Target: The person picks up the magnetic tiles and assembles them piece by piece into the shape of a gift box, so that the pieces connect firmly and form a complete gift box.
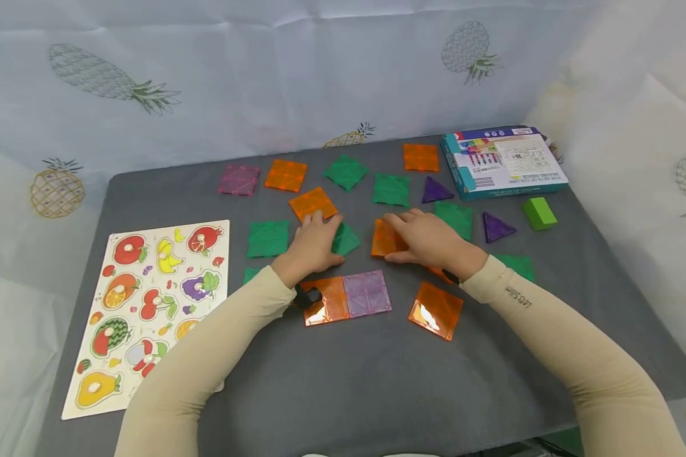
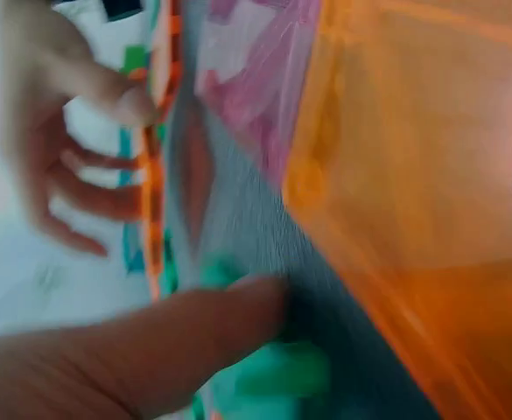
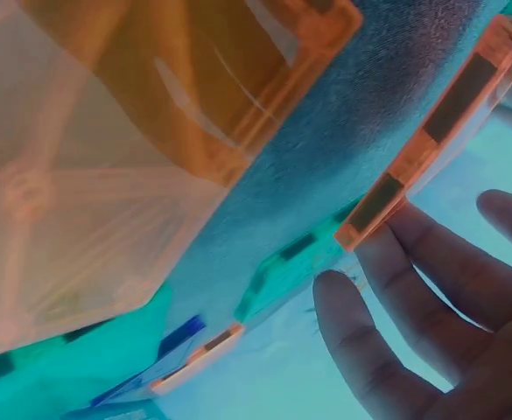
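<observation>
My right hand [image 1: 429,241] holds an orange square tile [image 1: 387,238] by its edges, thumb at the near side and fingers at the far side. In the left wrist view this orange tile [image 2: 153,210] shows edge-on against the fingers. My left hand [image 1: 311,251] reaches over a green tile [image 1: 345,239], thumb and fingers spread apart, partly covering it. Its fingertips come right up to another orange tile [image 1: 313,203]. Below the left hand, an orange tile [image 1: 333,297] and a purple square tile [image 1: 368,293] lie edge to edge. The left thumb [image 2: 194,337] is blurred.
Several green, orange and purple tiles lie around, among them a loose orange square [image 1: 436,311] and a purple triangle [image 1: 496,227]. A fruit puzzle board [image 1: 220,285] lies at left. At the back right are a flat box [image 1: 511,162] and a green block [image 1: 539,214].
</observation>
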Demonstrator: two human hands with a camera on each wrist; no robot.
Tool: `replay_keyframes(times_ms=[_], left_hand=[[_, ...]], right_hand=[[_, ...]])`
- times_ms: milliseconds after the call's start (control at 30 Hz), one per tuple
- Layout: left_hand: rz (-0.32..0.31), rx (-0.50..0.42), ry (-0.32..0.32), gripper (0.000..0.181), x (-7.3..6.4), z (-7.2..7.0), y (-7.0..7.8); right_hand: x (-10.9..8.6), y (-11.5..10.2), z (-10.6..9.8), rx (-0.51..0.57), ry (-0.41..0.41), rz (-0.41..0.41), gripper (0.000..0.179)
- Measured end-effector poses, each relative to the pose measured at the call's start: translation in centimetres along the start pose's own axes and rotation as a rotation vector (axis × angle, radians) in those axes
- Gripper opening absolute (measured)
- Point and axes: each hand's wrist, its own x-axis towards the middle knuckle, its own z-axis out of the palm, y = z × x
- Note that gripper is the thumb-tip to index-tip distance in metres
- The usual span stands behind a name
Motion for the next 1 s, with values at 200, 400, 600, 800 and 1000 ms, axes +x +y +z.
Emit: replay_keyframes(times_ms=[200, 400, 600, 800, 1000], left_hand=[[0.074, -0.12, -0.033, 0.074, -3.7, -0.6, -3.5], [0.126, -0.165, -0.044, 0.078, -5.8, 0.7, -3.9], [0.156, -0.11, 0.0, 0.075, -6.1, 0.9, -3.5], [0.156, -0.098, -0.017, 0.076, -6.5, 0.9, -3.7], [0.188, -0.113, -0.011, 0.075, -6.7, 0.9, -3.8]], right_hand=[[2.3, -1.1, 0.1, 0.001, -0.021, -0.074, 0.074], [3.4, -3.2, 0.2, 0.001, -0.126, -0.148, 0.072], [3.2, -4.6, 0.2, 0.009, -0.171, -0.169, 0.07], [2.6, -5.6, 0.9, 0.013, -0.203, -0.193, 0.083], [1.9, -5.7, 1.5, 0.004, -0.183, -0.17, 0.088]])
